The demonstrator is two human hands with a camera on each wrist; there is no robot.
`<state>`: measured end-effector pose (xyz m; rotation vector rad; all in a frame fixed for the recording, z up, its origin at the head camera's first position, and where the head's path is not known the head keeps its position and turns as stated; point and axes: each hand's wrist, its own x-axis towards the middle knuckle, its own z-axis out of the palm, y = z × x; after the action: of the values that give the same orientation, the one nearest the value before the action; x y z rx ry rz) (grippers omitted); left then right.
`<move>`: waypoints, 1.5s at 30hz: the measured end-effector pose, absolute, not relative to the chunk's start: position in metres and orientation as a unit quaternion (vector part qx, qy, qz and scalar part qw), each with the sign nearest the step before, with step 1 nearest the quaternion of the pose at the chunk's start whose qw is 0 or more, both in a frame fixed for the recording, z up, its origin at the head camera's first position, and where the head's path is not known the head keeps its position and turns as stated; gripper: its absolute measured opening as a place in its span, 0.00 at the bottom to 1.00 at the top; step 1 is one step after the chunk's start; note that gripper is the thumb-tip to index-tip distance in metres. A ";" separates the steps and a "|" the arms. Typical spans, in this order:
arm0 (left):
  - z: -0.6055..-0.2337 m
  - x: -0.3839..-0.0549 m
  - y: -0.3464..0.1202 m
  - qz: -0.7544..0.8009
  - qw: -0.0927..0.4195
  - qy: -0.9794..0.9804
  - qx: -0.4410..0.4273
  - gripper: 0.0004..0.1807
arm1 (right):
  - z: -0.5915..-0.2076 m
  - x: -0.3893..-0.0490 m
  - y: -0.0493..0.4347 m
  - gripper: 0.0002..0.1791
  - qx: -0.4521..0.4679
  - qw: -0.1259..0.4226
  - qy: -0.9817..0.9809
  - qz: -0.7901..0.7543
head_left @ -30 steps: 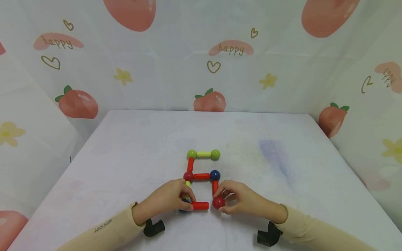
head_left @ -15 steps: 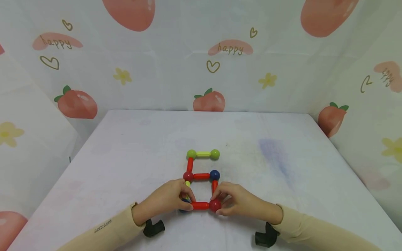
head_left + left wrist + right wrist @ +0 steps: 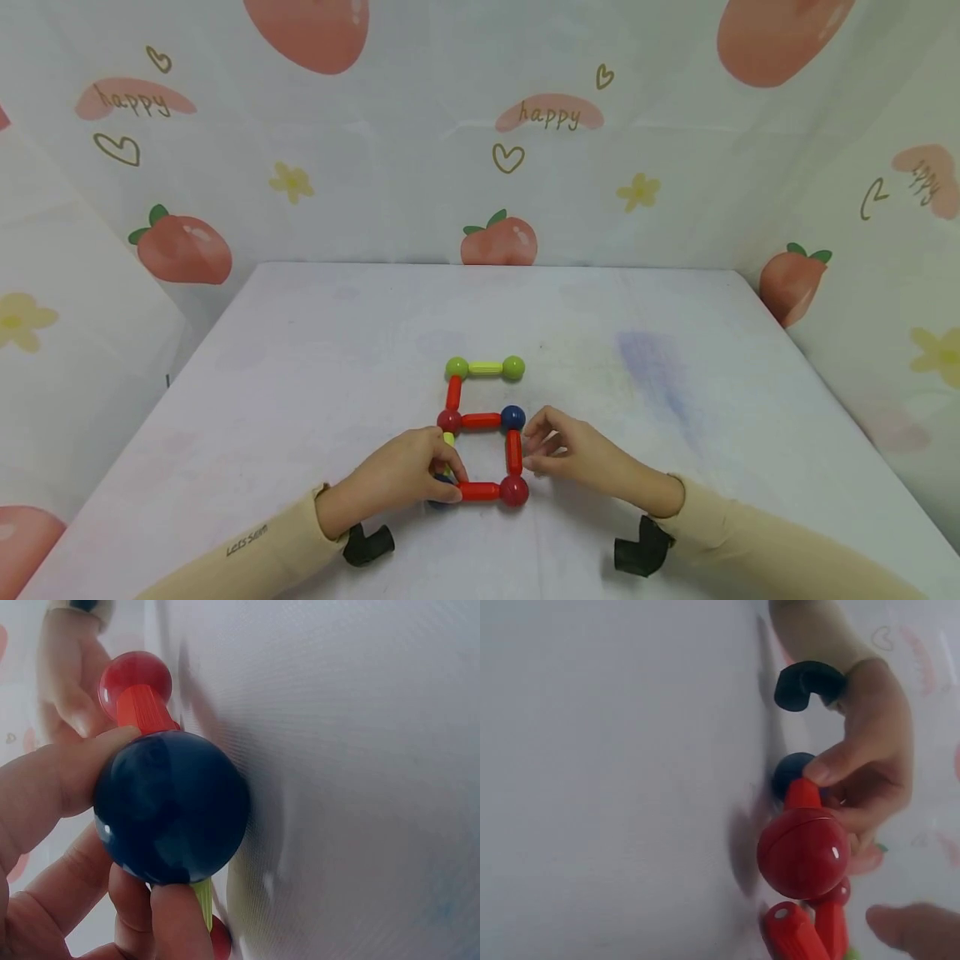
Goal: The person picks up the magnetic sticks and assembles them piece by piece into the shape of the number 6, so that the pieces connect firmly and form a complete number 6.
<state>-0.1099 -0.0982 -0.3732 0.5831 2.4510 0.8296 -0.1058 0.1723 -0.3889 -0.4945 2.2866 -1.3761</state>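
Colourful ball-and-rod building pieces form a 6-like outline on the table. My left hand [image 3: 405,467] pinches the blue ball [image 3: 172,806] at the lower left corner, with fingers also at the end of the bottom red rod [image 3: 480,492]. That rod leads to a red ball [image 3: 514,491] at the lower right. Beside the right-hand red rod [image 3: 513,452], my right hand [image 3: 577,454] has loosely bent fingers and holds nothing. In the right wrist view, this rod's pale-tipped end [image 3: 781,913] shows beside the red ball. A yellow-green rod [image 3: 448,442] is partly hidden by the left hand.
Farther back are a second blue ball [image 3: 513,417], a red ball [image 3: 449,421], and two green balls joined by a yellow-green rod [image 3: 486,368]. Black wrist devices [image 3: 642,548] hang below both cuffs. A printed cloth backdrop [image 3: 405,167] rises behind the white table [image 3: 300,350].
My right hand brought the lower-right red ball left against the bottom red rod, let go of it, then moved up beside the right-hand rod. My left hand stayed in place.
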 end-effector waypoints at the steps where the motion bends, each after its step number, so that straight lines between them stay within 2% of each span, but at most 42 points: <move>1: -0.373 -0.110 -0.098 0.304 0.242 0.897 0.213 0.07 | -0.389 -0.108 0.173 0.17 -0.166 0.220 0.818 -0.506; 9: -0.373 -0.109 -0.098 0.302 0.243 0.897 0.213 0.06 | -0.388 -0.121 0.172 0.18 -0.061 0.324 0.759 -0.562; 14: -0.373 -0.109 -0.097 0.304 0.245 0.896 0.211 0.06 | -0.385 -0.126 0.167 0.18 -0.013 0.357 0.751 -0.556; 28: -0.373 -0.111 -0.097 0.296 0.249 0.896 0.218 0.06 | -0.380 -0.133 0.144 0.16 0.065 0.337 0.824 -0.451; 38: -0.372 -0.110 -0.098 0.297 0.248 0.897 0.213 0.06 | -0.376 -0.137 0.140 0.07 0.035 0.336 0.838 -0.429; 45: -0.373 -0.111 -0.098 0.296 0.238 0.895 0.236 0.06 | -0.377 -0.139 0.142 0.06 0.053 0.357 0.818 -0.448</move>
<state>-0.1110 -0.0976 -0.3731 0.6455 2.4502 0.8098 -0.1394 0.1423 -0.3768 0.1371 2.1118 -1.1577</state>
